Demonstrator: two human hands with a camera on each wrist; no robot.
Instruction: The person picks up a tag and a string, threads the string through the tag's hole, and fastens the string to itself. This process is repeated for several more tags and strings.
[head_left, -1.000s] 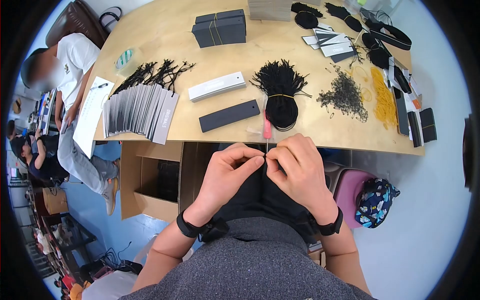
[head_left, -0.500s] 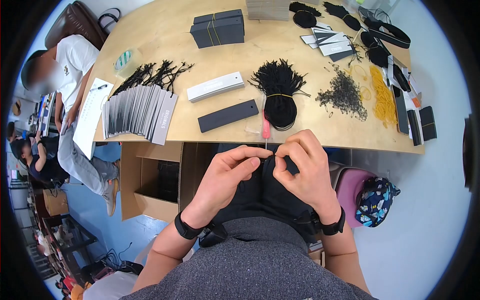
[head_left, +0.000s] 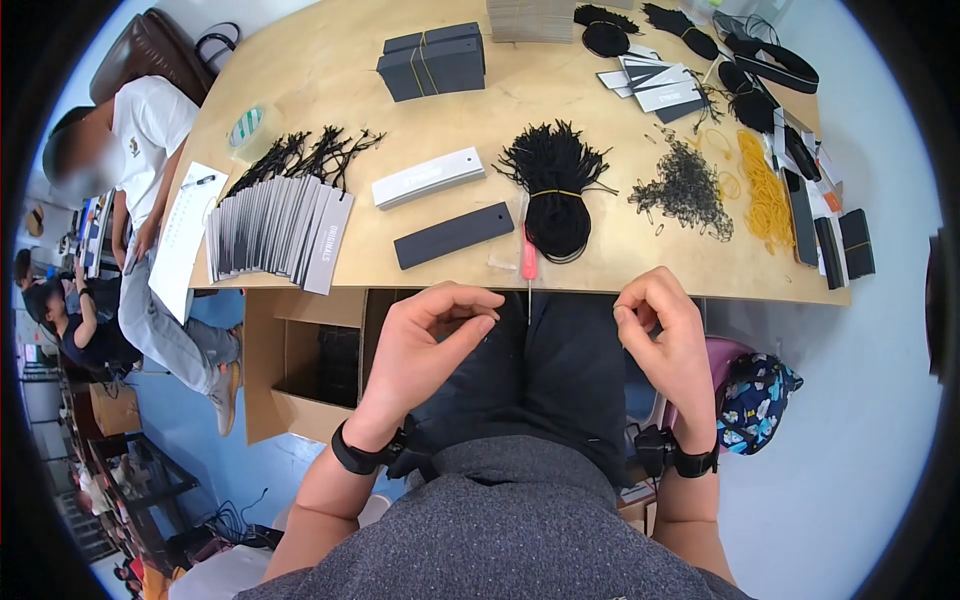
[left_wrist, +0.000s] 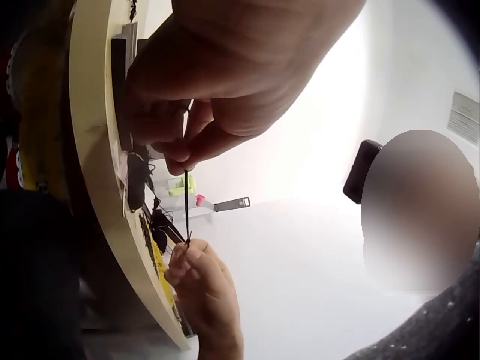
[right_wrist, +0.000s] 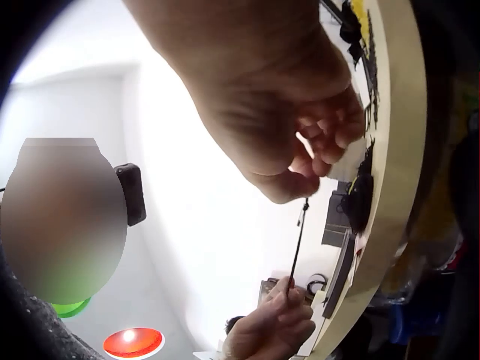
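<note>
A thin black cord (left_wrist: 187, 206) runs taut between both hands, with a small knot near the right fingertips. My left hand (head_left: 435, 345) pinches one end between thumb and fingers, in front of the table edge. The right hand (head_left: 668, 335) pinches the knotted end, well off to the right; in the head view the cord hardly shows against the dark trousers. Between the hands, a red-handled tool (head_left: 529, 262) with a thin metal shaft lies on the table, its shaft jutting past the edge. Beside it sits a bundle of black cords (head_left: 558, 225) tied with a yellow band.
Stacks of white tags (head_left: 428, 178) and dark tags (head_left: 453, 235) lie left of the bundle. Fanned, corded tags (head_left: 270, 235) are farther left. Safety pins (head_left: 685, 190) and yellow rubber bands (head_left: 765, 190) lie right. An open cardboard box (head_left: 300, 390) stands below; a person sits at left.
My hands were together at the tip of the tool's shaft. They have since drawn apart, left hand leftward and right hand rightward, with the cord pulled out between them.
</note>
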